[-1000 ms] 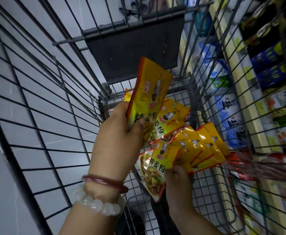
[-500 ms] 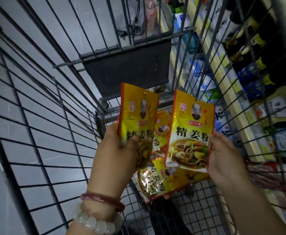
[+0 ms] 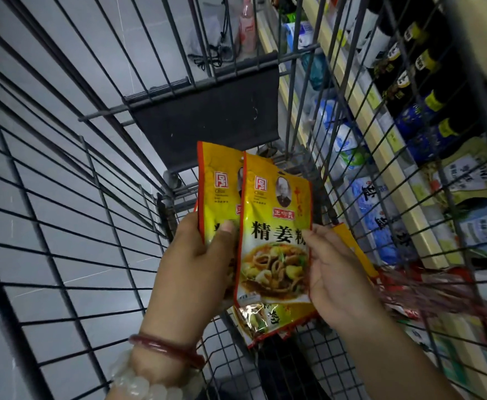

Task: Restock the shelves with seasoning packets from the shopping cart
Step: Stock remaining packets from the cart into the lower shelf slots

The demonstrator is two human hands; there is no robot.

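Yellow foil seasoning packet (image 3: 275, 238), held apart half a second ago, now overlapping the second yellow packet (image 3: 217, 194) above the grey wire shopping cart (image 3: 63, 226). Pinching one each: left hand (image 3: 196, 267) thumb clamped on the rear packet, right hand (image 3: 337, 272) gripping the front one. Lying beneath in the cart, at least two more packets (image 3: 265, 319).

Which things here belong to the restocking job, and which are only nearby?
Job: front ginger powder packet, rear packet, left hand, right hand, loose packets, shopping cart, shelves.
Nearby: dark bottles, blue-white bags, pink bottle.
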